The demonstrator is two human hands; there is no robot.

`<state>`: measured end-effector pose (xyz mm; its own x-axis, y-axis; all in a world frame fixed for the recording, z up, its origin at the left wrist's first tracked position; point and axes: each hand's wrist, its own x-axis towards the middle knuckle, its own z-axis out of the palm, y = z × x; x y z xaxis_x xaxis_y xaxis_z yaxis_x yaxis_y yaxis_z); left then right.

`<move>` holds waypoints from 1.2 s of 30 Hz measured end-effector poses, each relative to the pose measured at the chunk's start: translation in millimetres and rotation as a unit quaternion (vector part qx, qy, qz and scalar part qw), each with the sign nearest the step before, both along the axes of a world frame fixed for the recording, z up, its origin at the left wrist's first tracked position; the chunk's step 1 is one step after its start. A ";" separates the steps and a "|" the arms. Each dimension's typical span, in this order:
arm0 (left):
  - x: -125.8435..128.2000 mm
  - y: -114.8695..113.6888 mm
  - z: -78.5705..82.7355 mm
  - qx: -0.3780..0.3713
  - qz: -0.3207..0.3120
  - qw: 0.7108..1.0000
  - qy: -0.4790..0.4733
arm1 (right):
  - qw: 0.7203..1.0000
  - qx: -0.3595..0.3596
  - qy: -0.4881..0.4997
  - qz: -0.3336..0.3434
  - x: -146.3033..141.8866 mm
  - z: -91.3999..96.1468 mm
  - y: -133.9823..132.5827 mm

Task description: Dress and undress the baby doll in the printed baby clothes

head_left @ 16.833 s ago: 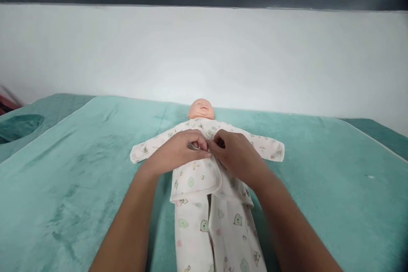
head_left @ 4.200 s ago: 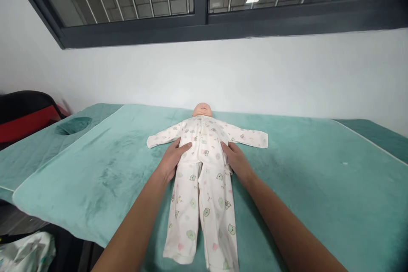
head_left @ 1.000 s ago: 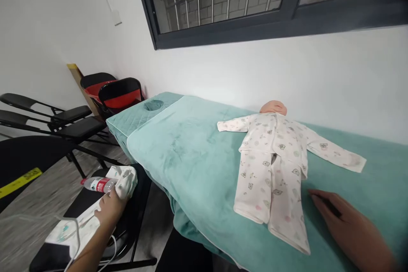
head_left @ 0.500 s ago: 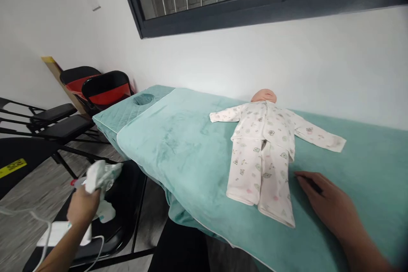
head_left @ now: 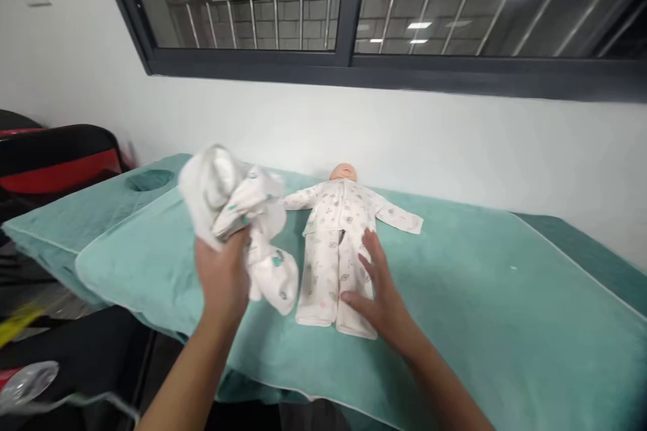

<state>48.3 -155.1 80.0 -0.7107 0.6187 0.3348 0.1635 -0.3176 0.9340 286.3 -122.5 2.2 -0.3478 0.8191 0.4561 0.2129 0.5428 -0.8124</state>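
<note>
left hand [head_left: 222, 276] holds bundled cloth [head_left: 242, 205], right hand [head_left: 380, 300] hangs wide by doll [head_left: 336, 215] near far edge of table [head_left: 485, 296]; unfolding likely needs both.

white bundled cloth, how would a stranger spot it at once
Find the green-covered bed below the window. Over it, the left grip holds the white bundled cloth. Unlike the dressed doll lying flat to its right, it is crumpled, with teal prints.

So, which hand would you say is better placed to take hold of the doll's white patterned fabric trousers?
Probably the right hand: it is open, holds nothing and overlaps the trousers in view, while the left hand grips a bunched white cloth with green prints.
</note>
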 end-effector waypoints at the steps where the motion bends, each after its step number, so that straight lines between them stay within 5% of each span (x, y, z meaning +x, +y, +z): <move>1: 15.4 11.7 1.9 0.004 -0.030 1.000 -0.008 | 1.000 -0.002 0.003 0.020 -6.0 7.7 -2.9; 5: 63.1 36.2 -1.3 -0.004 -0.214 0.970 -0.113 | 1.000 -0.028 -0.003 0.005 -11.4 38.7 5.5; 10: 91.2 42.5 -16.6 -0.094 -0.372 0.903 -0.193 | 0.999 0.021 -0.024 -0.041 -2.1 59.9 25.4; 15: 99.5 46.2 -12.3 -0.148 -0.424 0.880 -0.157 | 0.998 -0.039 0.020 -0.035 -2.4 63.0 30.9; 20: 92.8 53.6 4.0 -0.104 -0.512 0.851 -0.048 | 0.981 0.072 -0.003 -0.182 33.8 87.0 36.0; 23: 75.0 74.0 -5.0 -0.077 -0.462 0.883 0.002 | 0.934 0.115 -0.033 -0.336 81.1 92.9 32.1; 26: 54.4 107.0 -23.4 -0.098 -0.355 0.929 0.023 | 0.873 0.025 -0.110 -0.474 129.0 61.7 27.7; 28: 45.6 133.0 -34.0 -0.103 -0.310 0.944 0.044 | 0.865 -0.055 -0.204 -0.456 152.8 24.2 28.3; 31: 44.4 175.7 -41.9 -0.075 -0.288 0.946 0.128 | 0.876 -0.039 -0.314 -0.365 171.8 -19.6 28.1; 33: 49.5 205.0 -42.9 -0.063 -0.287 0.932 0.214 | 0.864 0.008 -0.343 -0.368 172.3 -20.2 24.1; 36: 59.2 243.7 -44.1 -0.073 -0.283 0.917 0.271 | 0.874 0.043 -0.317 -0.365 149.2 16.4 21.4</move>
<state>107.5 88.6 35.9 -0.0169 0.9034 0.4284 0.4634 -0.3726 0.8040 435.4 -101.1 18.6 0.0475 0.9004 0.4325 0.9207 0.1284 -0.3685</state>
